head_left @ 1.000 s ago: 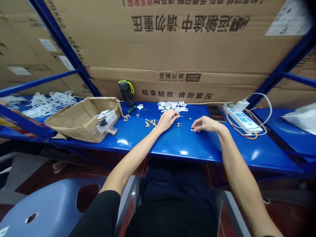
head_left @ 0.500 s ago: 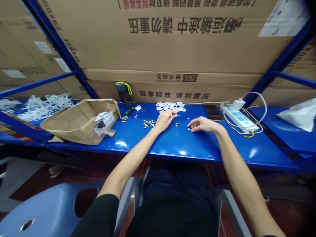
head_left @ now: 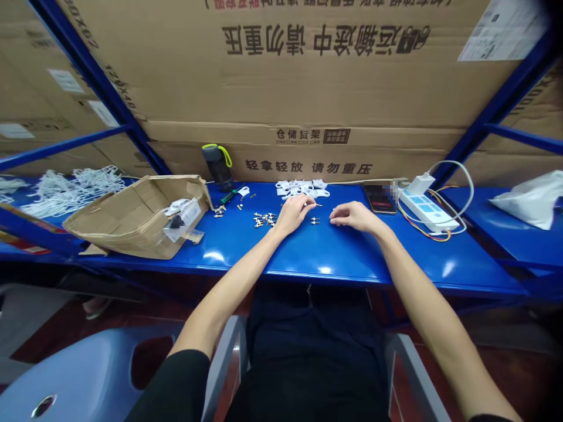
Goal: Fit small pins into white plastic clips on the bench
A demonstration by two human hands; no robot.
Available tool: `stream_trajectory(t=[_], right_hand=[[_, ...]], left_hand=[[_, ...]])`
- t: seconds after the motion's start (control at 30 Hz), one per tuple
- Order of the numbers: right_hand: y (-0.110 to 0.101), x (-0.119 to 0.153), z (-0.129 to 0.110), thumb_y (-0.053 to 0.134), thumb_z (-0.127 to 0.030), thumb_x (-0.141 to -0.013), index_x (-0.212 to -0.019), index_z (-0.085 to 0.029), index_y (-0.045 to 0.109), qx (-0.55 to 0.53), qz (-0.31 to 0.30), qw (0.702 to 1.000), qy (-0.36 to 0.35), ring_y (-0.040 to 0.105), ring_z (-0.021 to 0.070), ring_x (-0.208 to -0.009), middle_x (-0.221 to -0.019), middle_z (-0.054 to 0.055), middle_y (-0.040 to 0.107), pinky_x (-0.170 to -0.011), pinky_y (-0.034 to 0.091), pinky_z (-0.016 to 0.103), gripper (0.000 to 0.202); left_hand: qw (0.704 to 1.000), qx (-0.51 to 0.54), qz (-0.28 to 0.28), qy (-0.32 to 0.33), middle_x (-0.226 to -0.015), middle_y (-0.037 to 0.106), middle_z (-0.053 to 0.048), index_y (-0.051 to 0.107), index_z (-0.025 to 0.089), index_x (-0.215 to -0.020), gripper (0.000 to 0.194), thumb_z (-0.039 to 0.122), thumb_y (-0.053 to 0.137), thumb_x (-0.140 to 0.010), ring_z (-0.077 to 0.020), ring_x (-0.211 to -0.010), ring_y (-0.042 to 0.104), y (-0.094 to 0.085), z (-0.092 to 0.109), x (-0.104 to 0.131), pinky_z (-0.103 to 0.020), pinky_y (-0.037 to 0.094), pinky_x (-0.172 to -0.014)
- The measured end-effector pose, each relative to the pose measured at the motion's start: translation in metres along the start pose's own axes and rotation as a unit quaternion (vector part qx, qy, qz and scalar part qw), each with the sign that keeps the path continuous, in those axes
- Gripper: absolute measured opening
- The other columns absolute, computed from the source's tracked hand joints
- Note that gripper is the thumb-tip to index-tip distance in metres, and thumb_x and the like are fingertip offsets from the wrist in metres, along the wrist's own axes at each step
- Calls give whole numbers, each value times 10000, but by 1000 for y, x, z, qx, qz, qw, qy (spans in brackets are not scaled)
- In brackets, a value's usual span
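Observation:
My left hand [head_left: 295,213] is closed in a pinch on a small brass-coloured pin [head_left: 319,205], whose thin end sticks out past the fingertips to the right. Further right, my right hand [head_left: 354,217] has its thumb and fingers together at the tabletop; whatever they hold, if anything, is hidden. Between the hands lie a couple of small pins with white collars [head_left: 315,221]. A loose pile of similar pins [head_left: 264,220] is just left of my left wrist. Behind my left hand are several white plastic parts [head_left: 301,189] in a cluster.
On the blue tabletop [head_left: 246,252], an open cardboard box [head_left: 118,220] stands left, with a dark bottle [head_left: 217,167] behind it. A green-handled tool [head_left: 229,196] lies near the bottle. At right are a phone [head_left: 380,199], a power strip [head_left: 428,210] and looping cables.
My right hand has shifted slightly left, and its fingers have come together over the spot where a small white piece lay. My left hand stays in nearly the same place.

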State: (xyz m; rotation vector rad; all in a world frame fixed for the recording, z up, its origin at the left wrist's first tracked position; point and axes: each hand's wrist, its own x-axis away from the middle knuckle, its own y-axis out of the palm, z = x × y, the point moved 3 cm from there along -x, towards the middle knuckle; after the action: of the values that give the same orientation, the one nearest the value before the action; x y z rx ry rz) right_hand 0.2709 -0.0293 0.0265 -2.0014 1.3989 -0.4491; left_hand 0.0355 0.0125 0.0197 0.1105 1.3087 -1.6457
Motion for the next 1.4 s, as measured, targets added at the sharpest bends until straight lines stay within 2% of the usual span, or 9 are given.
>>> stream_trajectory(t=[0.23,0.43,0.67,0.83,1.03,1.23,1.4], right_hand=[[6,-7,-3,739,-326,-827,-919,-211,817,16,134,990,-29,782,246,-816,-873,48,824,-822,606,354,166],[15,-11,-9,712,-289,-837,-955,-204,837,-18,191,980,-52,787,256,-860,-931,57,836,-836,615,356,193],[21,-14,-11,739,-326,-836,-947,-205,836,-19,198,978,-60,767,238,-797,-893,51,830,-778,607,340,191],[22,-15,-7,771,-390,-841,-971,-206,835,-46,197,977,-61,777,253,-842,-932,56,833,-810,610,355,235],[22,-13,-11,787,-391,-844,-956,-214,841,-66,190,978,-58,783,264,-874,-963,55,839,-847,612,365,216],[24,-12,-19,745,-404,-893,-923,-220,851,37,209,972,-101,713,225,-760,-891,61,816,-771,572,348,214],[25,-12,-20,751,-469,-893,-1085,-221,818,3,209,973,-101,727,229,-778,-902,57,811,-795,588,354,320]], left_hand=[[1000,-4,0,24,-1085,754,-48,708,196,-1072,213,344,557,-1094,-205,-990,672,0,10,1,-352,447,-955],[999,-29,-22,19,-1096,755,-62,699,187,-1075,233,361,546,-1098,-212,-985,669,2,15,2,-362,439,-951],[999,-30,-21,17,-1094,751,-51,691,187,-1078,206,339,553,-1095,-200,-949,668,3,16,4,-351,452,-912],[999,-29,-23,13,-1091,750,-51,689,190,-1078,195,333,556,-1093,-199,-945,670,3,16,4,-349,461,-914],[999,-13,-23,19,-1084,748,-48,685,193,-1077,194,334,553,-1094,-197,-951,673,2,16,4,-342,477,-919],[998,-26,-42,30,-1108,747,-59,692,193,-1076,199,345,564,-1087,-208,-979,678,4,14,5,-346,486,-926],[999,-18,-35,25,-1103,749,-62,701,196,-1075,217,353,553,-1091,-206,-981,679,3,15,5,-346,491,-947]])
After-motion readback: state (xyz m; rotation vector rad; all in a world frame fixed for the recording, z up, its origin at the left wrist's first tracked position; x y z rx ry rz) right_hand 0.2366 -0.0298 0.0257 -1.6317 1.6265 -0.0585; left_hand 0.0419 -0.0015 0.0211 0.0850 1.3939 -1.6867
